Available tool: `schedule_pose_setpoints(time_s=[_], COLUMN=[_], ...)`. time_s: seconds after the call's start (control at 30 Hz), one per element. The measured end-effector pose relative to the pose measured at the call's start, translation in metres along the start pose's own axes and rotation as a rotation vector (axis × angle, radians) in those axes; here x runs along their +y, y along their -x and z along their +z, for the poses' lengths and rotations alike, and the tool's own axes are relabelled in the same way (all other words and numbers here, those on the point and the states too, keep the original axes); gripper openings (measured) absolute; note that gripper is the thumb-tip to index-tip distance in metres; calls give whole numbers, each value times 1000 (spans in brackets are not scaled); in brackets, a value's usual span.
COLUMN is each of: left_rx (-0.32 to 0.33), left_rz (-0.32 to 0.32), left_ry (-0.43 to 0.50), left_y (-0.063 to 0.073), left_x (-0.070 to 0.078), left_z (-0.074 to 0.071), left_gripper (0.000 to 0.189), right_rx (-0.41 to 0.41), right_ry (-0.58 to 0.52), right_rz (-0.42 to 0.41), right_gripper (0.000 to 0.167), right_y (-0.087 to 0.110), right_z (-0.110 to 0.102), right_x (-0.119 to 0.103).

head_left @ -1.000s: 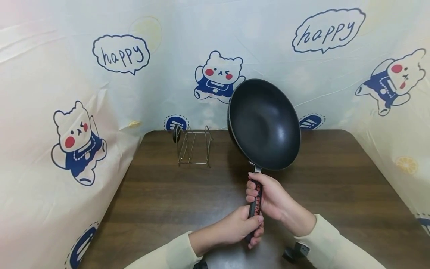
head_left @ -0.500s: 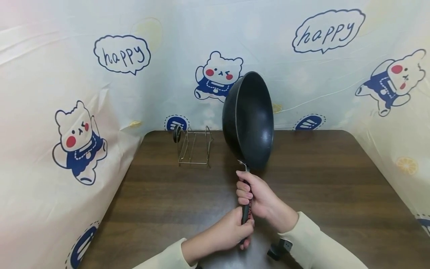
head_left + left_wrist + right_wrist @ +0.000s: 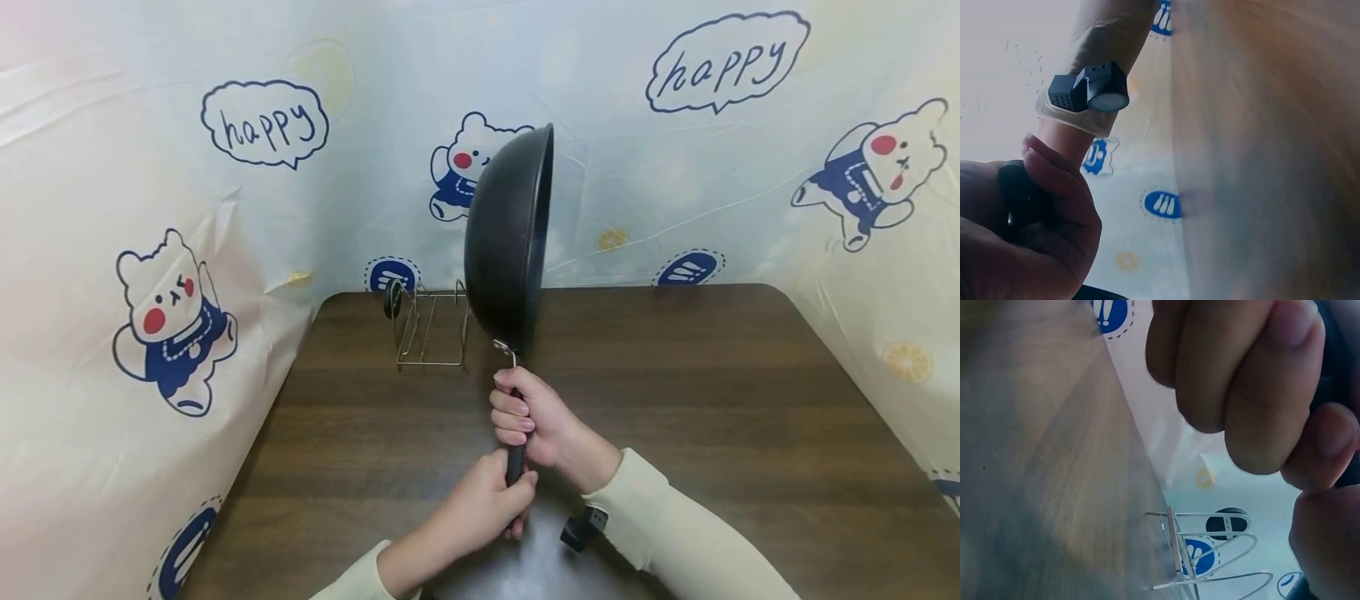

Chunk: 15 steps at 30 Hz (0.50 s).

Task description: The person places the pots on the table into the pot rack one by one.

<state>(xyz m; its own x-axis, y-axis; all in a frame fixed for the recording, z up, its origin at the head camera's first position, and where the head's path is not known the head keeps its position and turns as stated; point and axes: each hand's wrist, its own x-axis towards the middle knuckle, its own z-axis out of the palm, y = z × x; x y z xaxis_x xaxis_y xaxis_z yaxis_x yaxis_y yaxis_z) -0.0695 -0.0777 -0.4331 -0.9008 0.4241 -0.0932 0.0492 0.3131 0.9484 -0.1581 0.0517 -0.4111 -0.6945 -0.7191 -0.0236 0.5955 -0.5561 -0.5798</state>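
A black wok (image 3: 502, 242) is held upright above the table, seen nearly edge-on, its hollow side facing right. My right hand (image 3: 543, 421) grips the upper part of its black handle (image 3: 515, 465), just below the metal neck. Lower down, my left hand (image 3: 480, 504) curls round the handle's end. In the left wrist view, the fingers (image 3: 1066, 194) wrap the dark handle butt (image 3: 1019, 194). The right wrist view shows curled fingers (image 3: 1260, 394) close up, with part of the handle behind them.
A wire rack (image 3: 431, 329) with a black round part (image 3: 392, 298) stands at the back left of the brown wooden table (image 3: 675, 400), close to the wok's left side. A printed cloth (image 3: 337, 167) with cartoon bears hangs around the table.
The wok has turned about its handle from showing its inside to nearly edge-on, now showing its outer side. Both hands have shifted left and slightly up with it, keeping their grip.
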Motion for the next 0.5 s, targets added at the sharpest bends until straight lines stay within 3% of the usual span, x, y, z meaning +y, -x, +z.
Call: schedule_pose_setpoints(time_s=[0.27, 0.5], left_rx=[89, 150], left_rz=[-14, -25], left_ry=[-96, -186], left_y=[5, 10], left_x=[2, 5], left_z=[-19, -31], left_gripper=[22, 22], right_rx=[-225, -357], right_ry=[5, 33], right_rz=[-17, -12], right_gripper=[30, 30], right_y=[-24, -39], right_z=[10, 22], right_x=[2, 1])
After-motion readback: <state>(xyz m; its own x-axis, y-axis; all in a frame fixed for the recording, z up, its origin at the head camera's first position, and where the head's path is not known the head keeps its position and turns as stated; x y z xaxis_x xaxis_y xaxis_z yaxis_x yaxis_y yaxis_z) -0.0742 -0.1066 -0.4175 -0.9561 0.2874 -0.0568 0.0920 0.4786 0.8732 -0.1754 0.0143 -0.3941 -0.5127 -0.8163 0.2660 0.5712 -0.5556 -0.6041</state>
